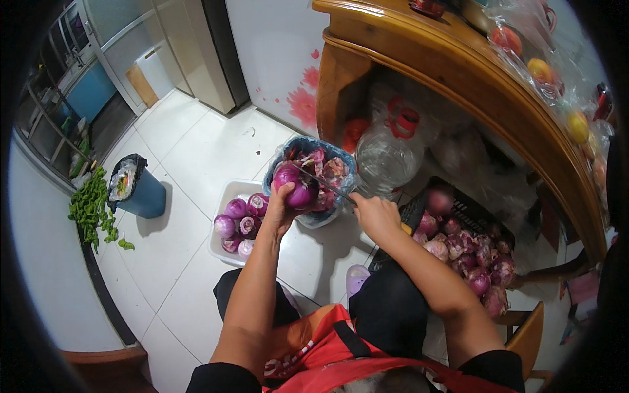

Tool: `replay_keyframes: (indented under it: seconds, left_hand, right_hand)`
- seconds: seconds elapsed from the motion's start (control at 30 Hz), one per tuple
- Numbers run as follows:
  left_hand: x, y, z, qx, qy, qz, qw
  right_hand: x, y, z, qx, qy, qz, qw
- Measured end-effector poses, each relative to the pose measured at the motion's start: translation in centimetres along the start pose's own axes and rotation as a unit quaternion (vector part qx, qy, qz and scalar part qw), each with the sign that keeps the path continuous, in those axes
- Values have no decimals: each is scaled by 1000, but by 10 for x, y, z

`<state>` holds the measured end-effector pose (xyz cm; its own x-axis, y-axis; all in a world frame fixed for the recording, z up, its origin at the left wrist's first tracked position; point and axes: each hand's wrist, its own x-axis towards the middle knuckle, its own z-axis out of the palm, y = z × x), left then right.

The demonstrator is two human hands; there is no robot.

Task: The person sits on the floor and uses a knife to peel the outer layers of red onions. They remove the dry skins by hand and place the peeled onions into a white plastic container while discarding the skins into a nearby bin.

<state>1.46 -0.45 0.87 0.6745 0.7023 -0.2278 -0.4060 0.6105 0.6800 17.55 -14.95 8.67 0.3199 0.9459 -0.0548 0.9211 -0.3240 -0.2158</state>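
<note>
My left hand (281, 211) holds a large red onion (296, 189) over a lined blue bin (314, 222) that contains papery onion skins (334, 169). In my right hand (376, 216) is a knife, its thin blade (327, 184) reaching up and left to the onion's top; most of the handle is hidden by the fingers. Left of the bin, a white plastic tub (214, 245) holds several peeled red onions (236, 209). At the right, unpeeled red onions (479, 281) are heaped in and beside a black plastic crate (471, 211).
A large clear plastic bottle (388, 157) with a red handle stands behind the bin, under a wooden table (442, 69). On the left are a blue waste bin (147, 196) and leafy greens (88, 211) on the tiled floor. A wooden chair (528, 339) stands lower right.
</note>
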Motion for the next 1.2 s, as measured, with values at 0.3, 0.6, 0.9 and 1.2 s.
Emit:
replay_keyframes:
  seconds: [0.3, 0.6, 0.9, 1.2]
  left_hand:
    - [-6, -3, 12, 5, -47, -17, 999]
    - [-10, 7, 14, -106, -62, 16, 992]
    - [-1, 3, -6, -149, -43, -6, 988]
    - [-4, 2, 2, -68, -8, 8, 998]
  right_hand:
    - [33, 17, 34, 125, -45, 102, 986]
    - [7, 27, 9, 248, 92, 65, 962]
    - [-24, 34, 5, 16, 179, -85, 980]
    - [-19, 30, 3, -57, 213, -113, 969]
